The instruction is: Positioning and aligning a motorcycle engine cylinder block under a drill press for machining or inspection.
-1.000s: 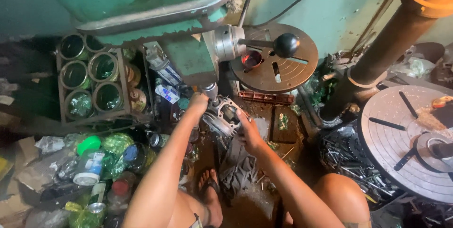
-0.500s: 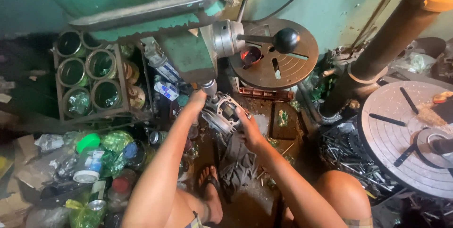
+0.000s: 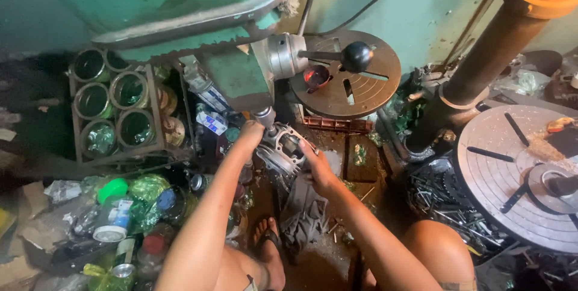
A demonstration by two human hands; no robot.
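Grey metal, ribbed and round, that's the engine part (image 3: 283, 149) sitting right under the drill spindle (image 3: 265, 116) of the big green drill press (image 3: 180, 20), low down near the floor. The left hand (image 3: 250, 136) is up at the part's top left edge, fingers curled against the rim just below the spindle, though I cannot tell from here how tightly they grip. The right hand (image 3: 318, 169) is on the opposite side, lower right, fingers wrapped over the edge of the part with the thumb lying along its rim, so the piece sits pinned between the two hands. A black-knobbed lever (image 3: 356, 56) sticks out of the machine above a round slotted table (image 3: 355, 80). To the left, a crate of green tins (image 3: 114, 107) stands beside a heap of plastic bottles (image 3: 120, 212). A sandalled foot (image 3: 270, 249) rests on the dirty floor below the hands, and another slotted metal disc (image 3: 512, 176) lies well off to the right.
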